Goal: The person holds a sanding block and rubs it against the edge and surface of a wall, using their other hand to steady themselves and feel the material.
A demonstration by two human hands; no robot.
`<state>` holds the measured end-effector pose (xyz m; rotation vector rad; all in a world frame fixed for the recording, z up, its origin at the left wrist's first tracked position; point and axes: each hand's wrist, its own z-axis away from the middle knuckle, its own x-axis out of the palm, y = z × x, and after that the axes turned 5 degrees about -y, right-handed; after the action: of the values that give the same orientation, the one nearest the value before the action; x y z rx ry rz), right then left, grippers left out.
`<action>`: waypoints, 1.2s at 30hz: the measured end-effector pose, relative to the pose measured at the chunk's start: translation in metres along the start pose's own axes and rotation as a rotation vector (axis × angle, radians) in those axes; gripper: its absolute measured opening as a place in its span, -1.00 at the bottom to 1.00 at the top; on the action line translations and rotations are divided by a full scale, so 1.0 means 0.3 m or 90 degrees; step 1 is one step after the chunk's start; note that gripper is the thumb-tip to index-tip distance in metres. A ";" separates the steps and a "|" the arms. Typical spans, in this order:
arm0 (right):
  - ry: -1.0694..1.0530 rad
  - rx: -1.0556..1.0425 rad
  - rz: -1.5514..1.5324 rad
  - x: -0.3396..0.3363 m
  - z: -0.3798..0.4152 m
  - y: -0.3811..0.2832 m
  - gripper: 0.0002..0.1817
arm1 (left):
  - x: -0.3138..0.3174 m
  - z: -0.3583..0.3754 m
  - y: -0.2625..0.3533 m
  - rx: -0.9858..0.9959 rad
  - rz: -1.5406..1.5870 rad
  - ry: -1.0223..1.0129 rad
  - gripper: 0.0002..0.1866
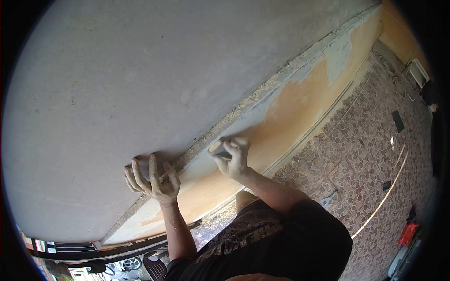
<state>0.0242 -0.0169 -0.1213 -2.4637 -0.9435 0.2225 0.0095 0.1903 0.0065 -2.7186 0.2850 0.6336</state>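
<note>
A wide grey plastered wall (117, 84) fills the upper left of the head view. Along its edge runs a rough, crumbly ridge (255, 96), and past that lies a lower strip (300, 96) in patchy orange and whitish grey. My left hand (157, 182) rests on the grey surface beside the ridge, fingers spread and dusty. Slightly blurred, my right hand (236, 157) grips a small block (215, 147) with a pale end, which looks like a sanding block. It is against the whitish part of the strip. My palm and fingers hide most of it.
Below the strip spreads a stone-patterned floor (347, 164). On it are a small tool (329, 197), a long pale cord (382, 201) and a dark flat piece (398, 121). A red bag (408, 233) lies lower right; a dark chair (154, 268) stands bottom left.
</note>
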 end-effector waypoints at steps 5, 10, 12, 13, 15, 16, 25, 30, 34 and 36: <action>0.164 0.205 -0.036 -0.043 -0.169 0.186 -0.57 | -0.010 0.006 -0.008 0.005 0.018 -0.028 -0.53; 0.207 0.262 -0.070 -0.006 -0.170 0.161 -0.48 | 0.000 -0.019 0.026 0.012 0.015 -0.045 -0.43; 0.063 0.101 -0.102 0.040 -0.003 0.005 -0.44 | 0.002 -0.025 0.030 0.020 0.002 -0.060 -0.41; -0.032 0.014 -0.088 0.031 0.032 -0.049 -0.44 | 0.000 -0.022 0.025 0.022 -0.002 -0.077 -0.39; -0.032 -0.003 -0.071 0.005 0.008 -0.020 -0.46 | -0.013 -0.024 0.019 0.029 -0.008 -0.092 -0.37; -0.035 -0.023 -0.056 0.000 -0.020 0.015 -0.47 | -0.028 -0.033 0.015 0.034 -0.007 -0.137 -0.36; 0.149 0.166 -0.128 0.011 -0.064 0.112 -0.47 | 0.045 -0.087 0.093 0.103 -0.023 -0.180 -0.34; 0.037 0.002 0.051 -0.049 -0.030 0.173 -0.43 | 0.045 -0.082 0.112 0.093 -0.018 -0.189 -0.32; 0.299 0.396 -0.158 -0.091 -0.205 0.318 -0.47 | 0.035 -0.079 0.116 0.084 -0.011 -0.188 -0.33; 0.266 0.383 -0.089 -0.050 -0.169 0.263 -0.47 | 0.041 -0.085 0.121 0.071 -0.025 -0.205 -0.40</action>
<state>0.0752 -0.0970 -0.1171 -1.7876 -0.7260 -0.0550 0.0207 0.1460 0.0125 -2.4617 0.1790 0.9958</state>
